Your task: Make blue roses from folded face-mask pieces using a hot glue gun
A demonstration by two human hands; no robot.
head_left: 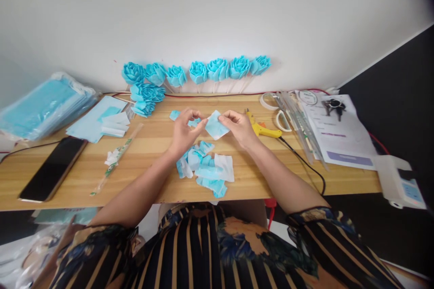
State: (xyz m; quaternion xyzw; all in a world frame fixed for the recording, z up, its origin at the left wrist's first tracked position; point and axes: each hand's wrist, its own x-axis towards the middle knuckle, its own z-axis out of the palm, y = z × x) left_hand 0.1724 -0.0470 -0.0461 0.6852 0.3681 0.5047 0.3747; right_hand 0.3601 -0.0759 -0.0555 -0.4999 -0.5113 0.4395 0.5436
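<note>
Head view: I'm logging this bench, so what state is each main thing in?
Square: spread open, pinched by right hand
Left hand: at square's left corner, grip unclear
Scraps: loose, some crumpled
Flowers: assembled, on sticks
Phone: flat, screen dark
Glue gun: lying down, cord attached, heat unclear
Keys: ringed, lying on paper
Masks: stacked in clear plastic

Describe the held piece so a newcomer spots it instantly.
On the wooden table, find the larger pile of blue-and-white scraps. Just beyond it, between left hand and right hand, is the pale blue square; unlike the scraps, it is held.
</note>
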